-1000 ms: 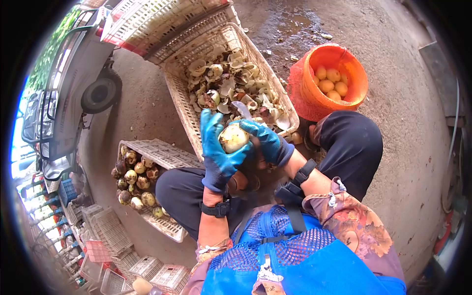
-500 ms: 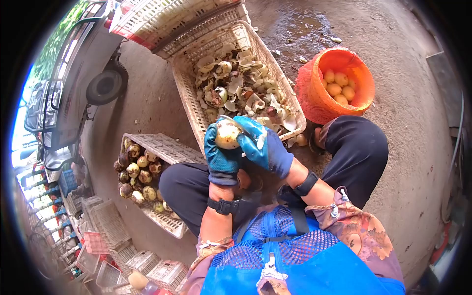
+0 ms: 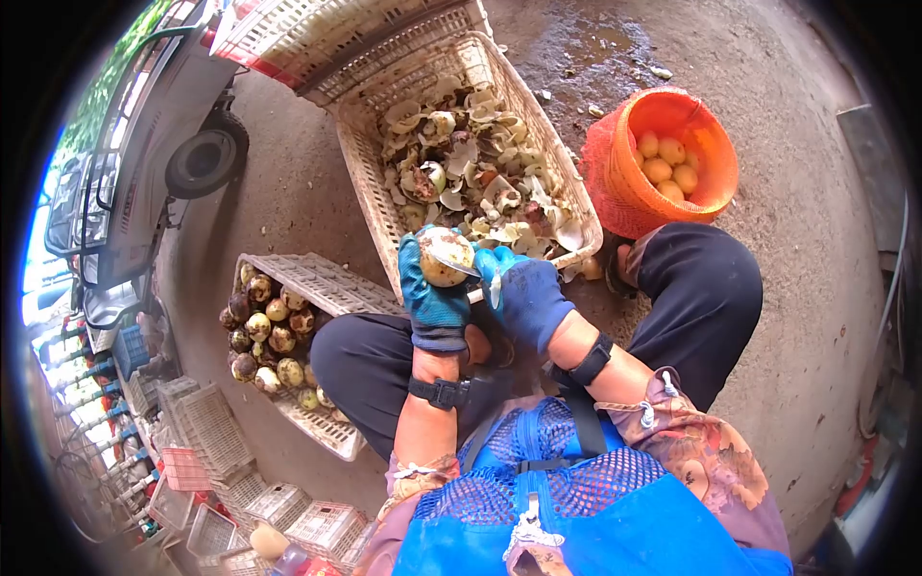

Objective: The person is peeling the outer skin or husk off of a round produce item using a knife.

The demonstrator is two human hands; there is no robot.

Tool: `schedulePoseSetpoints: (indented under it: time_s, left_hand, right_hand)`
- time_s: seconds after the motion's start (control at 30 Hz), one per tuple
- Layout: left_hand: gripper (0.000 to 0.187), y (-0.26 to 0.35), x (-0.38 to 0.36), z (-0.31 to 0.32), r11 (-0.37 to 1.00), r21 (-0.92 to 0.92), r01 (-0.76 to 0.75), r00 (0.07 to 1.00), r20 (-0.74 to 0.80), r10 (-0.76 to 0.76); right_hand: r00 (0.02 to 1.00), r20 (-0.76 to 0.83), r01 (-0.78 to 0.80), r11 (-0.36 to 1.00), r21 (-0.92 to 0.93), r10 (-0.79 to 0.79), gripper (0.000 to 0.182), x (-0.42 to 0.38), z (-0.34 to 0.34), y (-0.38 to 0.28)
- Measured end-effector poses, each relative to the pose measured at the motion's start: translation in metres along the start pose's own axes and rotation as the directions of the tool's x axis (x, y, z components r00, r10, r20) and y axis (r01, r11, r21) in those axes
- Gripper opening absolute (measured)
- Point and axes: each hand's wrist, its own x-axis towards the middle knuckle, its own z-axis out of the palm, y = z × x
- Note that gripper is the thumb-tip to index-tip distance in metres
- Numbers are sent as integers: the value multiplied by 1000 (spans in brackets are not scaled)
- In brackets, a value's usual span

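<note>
My left hand (image 3: 430, 298), in a teal-and-blue rubber-coated glove, is closed around a round fruit (image 3: 447, 252) with pale yellow flesh and brownish patches. My right hand (image 3: 519, 293), gloved alike, grips a small knife (image 3: 459, 268), its thin metal blade lying against the fruit's lower right side. The handle is mostly hidden by the fingers. Just beyond both hands is a whitish plastic crate (image 3: 370, 206) of pale peelings (image 3: 466, 168). Left of my knee, a tilted crate (image 3: 327, 278) holds several unpeeled brown-and-green fruits (image 3: 279, 336).
An orange bucket (image 3: 629, 163) with red netting around it stands at the right, holding several peeled yellow fruits (image 3: 663, 168). Another crate (image 3: 327, 48) adjoins the peelings crate. A parked vehicle (image 3: 154, 144) is at upper left; stacked crates (image 3: 216, 432) fill the lower left. The ground is wet at the top.
My right hand has drawn off the fruit toward the lower right, exposing the blade. The fruit has turned in my left hand and shows more of its face.
</note>
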Motion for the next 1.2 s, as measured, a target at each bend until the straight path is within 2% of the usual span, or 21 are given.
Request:
schedulePoseSetpoints:
  time_s: [0.1,0.2,0.3,0.4,0.6,0.7,0.8,0.83,0.87,0.9,1.0,1.1,1.13,1.2]
  left_hand:
    - [36,1,2,-4,1000,15,-13,995,98,12]
    - [34,-6,1,-2,990,89,-111,994,12,110]
    - [32,-5,5,-10,987,122,-109,992,81,99]
    - [30,-8,1,-4,981,136,-135,990,-16,139]
    - [27,-14,5,-6,992,48,-115,982,-148,121]
    - [26,-18,10,-19,998,-16,-68,989,-133,65]
    - [27,-20,7,-18,986,97,-134,983,-116,145]
    - [27,-20,7,-15,930,269,-249,957,-76,278]
    - [28,-21,6,-13,832,426,-356,916,-16,401]
    - [29,-21,6,-11,694,560,-453,859,65,508]
    - [31,-19,6,-14,946,244,-211,966,-98,240]
    - [32,-14,9,-20,993,99,-64,988,-134,77]
    - [33,-11,8,-19,999,37,-11,991,-131,16]
    - [32,-12,15,-31,1000,25,-9,992,-128,12]
  right_hand:
    - [998,66,-8,999,-31,10,31,-1,-6,-3]
    - [994,94,-43,995,-93,51,31,2,1,0]
    - [994,99,-36,993,-113,48,28,6,2,0]
    - [979,124,-138,976,-171,161,26,12,5,-7]
    - [987,100,-107,984,-140,122,28,16,11,-1]
    - [994,86,-55,989,-138,67,30,18,15,9]
    - [988,117,-94,995,-31,97,25,19,11,5]
    - [973,166,-161,987,4,158,25,19,6,-2]
    - [952,220,-226,973,35,213,25,19,1,-9]
    - [951,207,-249,965,85,228,25,19,8,-9]
    - [969,129,-234,953,192,212,22,15,19,-4]
    - [965,216,-195,960,202,150,20,19,13,3]
    - [968,202,-185,969,163,151,21,18,12,3]
    - [974,174,-164,983,79,148,25,18,10,2]
